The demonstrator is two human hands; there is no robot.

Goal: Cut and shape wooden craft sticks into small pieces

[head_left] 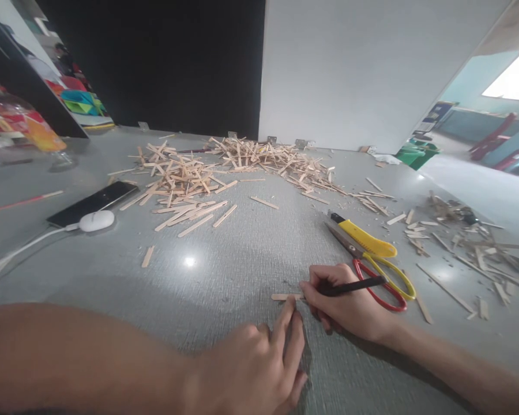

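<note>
My right hand (346, 302) is closed round a black pen (352, 286), with the pen's tip down on a small wooden stick (283, 297) that lies flat on the grey table (225, 271). My left hand (259, 363) rests on the table in front of me. Its fingers are pressed together and the index fingertip holds down the same stick. Just right of the pen lie scissors (372, 262) with yellow and red handles, and a yellow utility knife (363, 236).
Two big heaps of wooden sticks (225, 164) cover the far middle of the table. Cut scraps (458, 236) litter the right side. A black phone (93, 203) and a white charger with cable (96, 221) lie at the left. Black and white panels stand behind.
</note>
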